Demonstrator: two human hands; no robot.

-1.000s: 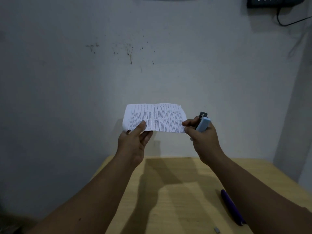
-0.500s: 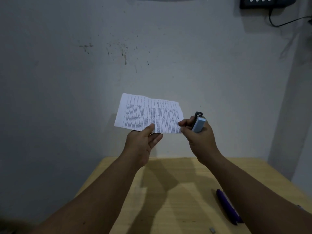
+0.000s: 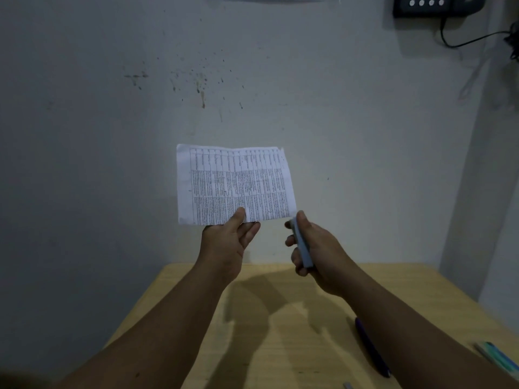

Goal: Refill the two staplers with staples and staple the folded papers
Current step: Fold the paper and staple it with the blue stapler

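A folded printed paper [image 3: 234, 184] is held upright in front of the wall, pinched at its lower edge by my left hand [image 3: 229, 242]. Just to the right, my right hand [image 3: 314, 248] grips a light blue stapler [image 3: 302, 247] with its nose pointing up near the paper's lower right corner; paper and stapler are slightly apart. A dark purple stapler [image 3: 372, 346] lies on the wooden table [image 3: 275, 332] under my right forearm. A small strip of staples [image 3: 347, 385] lies near the table's front edge.
A teal and grey object [image 3: 497, 357] lies at the table's right edge. The grey wall stands right behind the table, with a dark device [image 3: 432, 5] and its cable high on the right.
The paper has swung up from nearly flat to upright and facing me. My right hand has let go of its corner and dropped lower, tilting the stapler's nose upward.
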